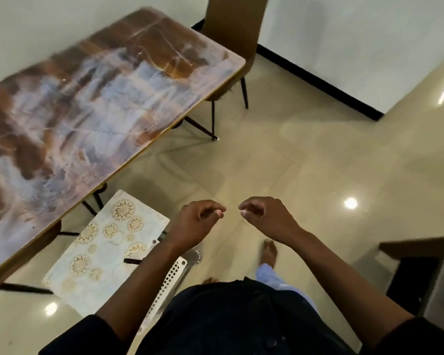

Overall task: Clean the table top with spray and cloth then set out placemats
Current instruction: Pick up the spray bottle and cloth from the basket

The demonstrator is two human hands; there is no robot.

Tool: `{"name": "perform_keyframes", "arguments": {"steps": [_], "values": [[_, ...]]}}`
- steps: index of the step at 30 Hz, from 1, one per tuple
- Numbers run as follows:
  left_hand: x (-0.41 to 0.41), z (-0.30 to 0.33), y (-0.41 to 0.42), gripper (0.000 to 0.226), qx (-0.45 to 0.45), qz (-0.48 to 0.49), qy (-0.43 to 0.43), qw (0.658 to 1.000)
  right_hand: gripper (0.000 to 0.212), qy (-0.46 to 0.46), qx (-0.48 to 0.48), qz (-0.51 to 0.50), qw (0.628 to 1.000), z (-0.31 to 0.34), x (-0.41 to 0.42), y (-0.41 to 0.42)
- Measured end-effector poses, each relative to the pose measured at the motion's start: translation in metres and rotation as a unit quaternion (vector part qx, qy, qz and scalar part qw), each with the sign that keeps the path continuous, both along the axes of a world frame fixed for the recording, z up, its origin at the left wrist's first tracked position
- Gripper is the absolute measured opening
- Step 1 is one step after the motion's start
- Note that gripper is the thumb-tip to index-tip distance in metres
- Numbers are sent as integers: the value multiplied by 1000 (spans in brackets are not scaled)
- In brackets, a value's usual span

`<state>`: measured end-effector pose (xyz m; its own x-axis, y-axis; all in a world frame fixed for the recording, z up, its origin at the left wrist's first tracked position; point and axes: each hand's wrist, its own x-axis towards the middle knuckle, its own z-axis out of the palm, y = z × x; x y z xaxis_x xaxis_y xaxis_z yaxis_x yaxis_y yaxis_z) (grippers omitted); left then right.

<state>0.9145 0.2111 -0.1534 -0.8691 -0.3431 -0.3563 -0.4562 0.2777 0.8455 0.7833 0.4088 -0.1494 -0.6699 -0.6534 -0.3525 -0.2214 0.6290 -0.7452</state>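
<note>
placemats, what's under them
The patterned placemats lie on a white perforated chair beside the table. They cover the seat, so its surface cannot be seen.

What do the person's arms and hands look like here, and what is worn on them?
Both forearms are bare. Dark sleeves are pushed up near the elbows. The left hand and right hand wear no gloves, and no watch shows on either wrist. Whether there is a ring I cannot tell.
</note>
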Motion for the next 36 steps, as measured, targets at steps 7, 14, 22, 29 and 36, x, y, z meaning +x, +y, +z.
{"name": "perform_keyframes", "arguments": {"steps": [7,14,22,29,36], "values": [[-38,9,24,22,-4,187,4,982,14,-10,-7,173,985,9,-103,-32],[-41,7,23,18,-9,343,2,939,14,0,13,348,937,8,-146,-106],[-22,-16,-19,25,37,487,-6,872,20,16,34,487,873,-1,-134,-224],[-2,-17,-65,14,62,557,-32,827,20,14,70,570,819,-15,-105,-311],[40,-11,-89,19,57,678,2,733,19,-13,95,656,749,-41,-48,-378]]}}
